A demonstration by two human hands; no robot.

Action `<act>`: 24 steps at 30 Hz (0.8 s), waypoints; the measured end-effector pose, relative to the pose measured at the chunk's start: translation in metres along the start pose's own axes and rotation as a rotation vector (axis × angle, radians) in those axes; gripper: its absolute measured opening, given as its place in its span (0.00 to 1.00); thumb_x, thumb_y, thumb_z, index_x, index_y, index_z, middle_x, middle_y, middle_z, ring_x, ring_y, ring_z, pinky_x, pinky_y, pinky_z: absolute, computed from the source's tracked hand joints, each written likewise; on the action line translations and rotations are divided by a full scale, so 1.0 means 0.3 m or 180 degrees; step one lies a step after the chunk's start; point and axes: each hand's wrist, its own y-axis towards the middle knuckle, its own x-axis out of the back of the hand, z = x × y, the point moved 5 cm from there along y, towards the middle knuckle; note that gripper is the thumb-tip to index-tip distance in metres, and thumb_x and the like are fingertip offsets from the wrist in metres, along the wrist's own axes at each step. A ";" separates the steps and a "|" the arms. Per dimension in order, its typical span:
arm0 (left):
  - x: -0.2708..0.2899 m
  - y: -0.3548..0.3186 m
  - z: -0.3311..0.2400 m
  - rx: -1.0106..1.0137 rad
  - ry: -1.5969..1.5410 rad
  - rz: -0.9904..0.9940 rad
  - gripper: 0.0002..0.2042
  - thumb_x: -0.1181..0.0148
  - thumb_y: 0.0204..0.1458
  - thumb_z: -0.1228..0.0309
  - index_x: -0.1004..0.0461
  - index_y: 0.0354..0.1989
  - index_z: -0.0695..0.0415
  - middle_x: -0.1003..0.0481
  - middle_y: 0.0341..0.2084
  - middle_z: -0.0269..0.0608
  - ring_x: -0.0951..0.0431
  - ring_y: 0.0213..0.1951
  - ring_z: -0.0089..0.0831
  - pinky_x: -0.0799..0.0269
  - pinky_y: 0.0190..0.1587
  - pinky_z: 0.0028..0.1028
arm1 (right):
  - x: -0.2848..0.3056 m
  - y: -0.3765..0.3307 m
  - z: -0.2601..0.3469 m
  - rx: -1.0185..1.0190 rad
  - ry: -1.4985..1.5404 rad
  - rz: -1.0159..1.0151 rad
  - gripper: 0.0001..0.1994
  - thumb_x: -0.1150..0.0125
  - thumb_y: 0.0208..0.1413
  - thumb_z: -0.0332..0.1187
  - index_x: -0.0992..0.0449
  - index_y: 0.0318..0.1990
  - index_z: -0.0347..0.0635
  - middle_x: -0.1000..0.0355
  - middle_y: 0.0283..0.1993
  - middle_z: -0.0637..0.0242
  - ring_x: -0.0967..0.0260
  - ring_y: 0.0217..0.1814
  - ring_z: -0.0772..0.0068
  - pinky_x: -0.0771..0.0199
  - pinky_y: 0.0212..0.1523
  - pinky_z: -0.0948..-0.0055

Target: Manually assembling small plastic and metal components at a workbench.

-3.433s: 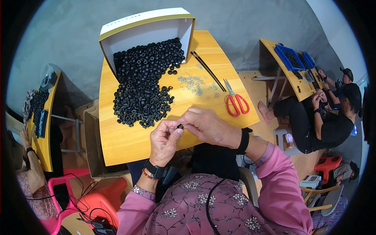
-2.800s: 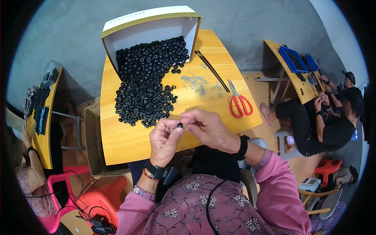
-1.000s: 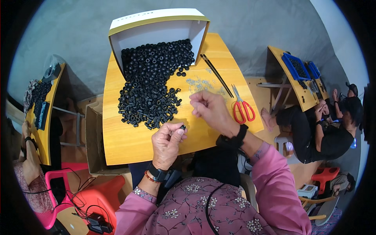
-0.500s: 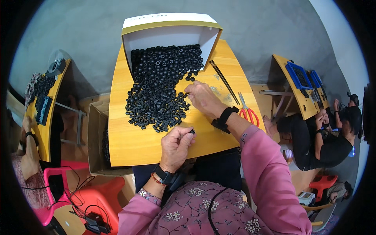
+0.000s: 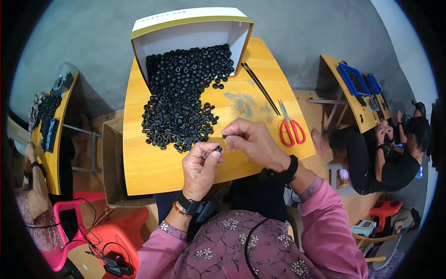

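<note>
- Left hand (image 5: pixel 199 168) pinches a cap (image 5: pixel 218 149).
- Right hand (image 5: pixel 253 142) pinches a dark bit (image 5: pixel 224 136) (kind unclear).
- Likely step: pairing them; next move calls for alignment.

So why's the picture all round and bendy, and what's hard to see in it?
Head view: the fisheye lens leaves black corners and seems to bow the sides of the yellow table; head view: a shadow darkens the grey wall beside the left table; head view: the heaped black parts blend together, and the dark piece at the right hand is too small to make out.
</note>
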 end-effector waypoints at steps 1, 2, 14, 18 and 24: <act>0.000 0.001 -0.003 0.0008 0.0070 0.0021 0.06 0.45 0.63 0.76 0.27 0.46 0.63 0.20 0.35 0.39 0.22 0.34 0.21 0.25 0.39 0.22 | -0.003 -0.023 -0.010 0.0013 0.0028 -0.0004 0.08 0.41 0.62 0.23 0.24 0.47 0.31 0.23 0.37 0.66 0.25 0.36 0.80 0.24 0.38 0.79; -0.002 0.003 -0.002 0.0021 0.0077 0.0026 0.06 0.45 0.63 0.76 0.27 0.46 0.63 0.20 0.35 0.39 0.22 0.34 0.21 0.25 0.39 0.22 | -0.003 -0.040 -0.012 0.0005 0.0040 -0.0010 0.08 0.41 0.62 0.23 0.24 0.47 0.31 0.23 0.37 0.66 0.25 0.36 0.80 0.24 0.38 0.79; -0.007 0.005 -0.008 0.0092 -0.0228 0.0074 0.09 0.40 0.62 0.74 0.27 0.47 0.63 0.19 0.35 0.40 0.21 0.34 0.21 0.24 0.40 0.22 | -0.012 -0.087 -0.072 0.0088 0.1010 -0.0143 0.10 0.39 0.63 0.26 0.24 0.50 0.32 0.21 0.38 0.65 0.24 0.35 0.80 0.22 0.38 0.80; -0.001 0.003 0.000 0.0066 -0.0232 0.0075 0.08 0.40 0.61 0.75 0.27 0.47 0.63 0.20 0.34 0.39 0.21 0.34 0.21 0.24 0.39 0.22 | -0.024 -0.085 -0.058 0.0014 0.0930 -0.0068 0.10 0.39 0.63 0.26 0.23 0.49 0.32 0.21 0.36 0.66 0.25 0.34 0.82 0.23 0.37 0.81; -0.003 0.004 0.000 0.0038 -0.0274 0.0111 0.08 0.40 0.60 0.78 0.27 0.47 0.63 0.20 0.34 0.38 0.21 0.34 0.20 0.24 0.40 0.21 | -0.034 -0.078 -0.057 0.0025 0.0788 -0.0127 0.09 0.39 0.63 0.27 0.21 0.47 0.32 0.21 0.36 0.67 0.25 0.34 0.83 0.24 0.36 0.83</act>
